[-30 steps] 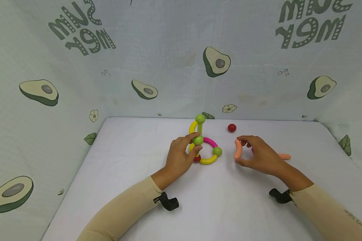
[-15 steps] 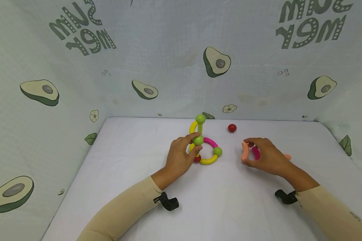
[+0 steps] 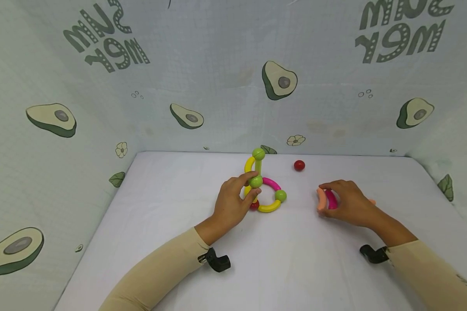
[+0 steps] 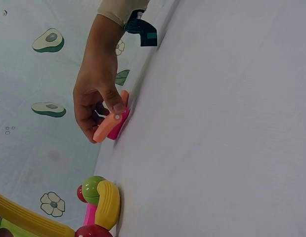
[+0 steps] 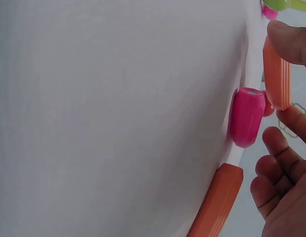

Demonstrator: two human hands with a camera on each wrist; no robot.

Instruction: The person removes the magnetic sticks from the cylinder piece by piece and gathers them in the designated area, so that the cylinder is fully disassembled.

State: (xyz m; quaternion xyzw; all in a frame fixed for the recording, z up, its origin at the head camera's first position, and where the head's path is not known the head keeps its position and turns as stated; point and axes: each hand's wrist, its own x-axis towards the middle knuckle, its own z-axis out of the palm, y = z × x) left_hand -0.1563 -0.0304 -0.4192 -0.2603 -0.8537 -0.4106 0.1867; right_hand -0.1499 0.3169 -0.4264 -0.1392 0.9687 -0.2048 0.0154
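From my distant station I judged a light pinch and a level wrist best, lest the curved orange plastic rod (image 3: 321, 200) knock the curved magenta plastic rod (image 3: 331, 200); the left hand (image 3: 231, 199) needed only to steady the joined frame of multicoloured plastic pieces (image 3: 272, 184). The hands were well apart; the right hand (image 3: 349, 202) pinched the orange rod just beside the magenta rod on the white bench (image 3: 280, 259); the left pinched a glossy green ball (image 3: 255, 181) of the frame.

Orange arc (image 5: 277, 79), magenta arc (image 5: 247, 118)
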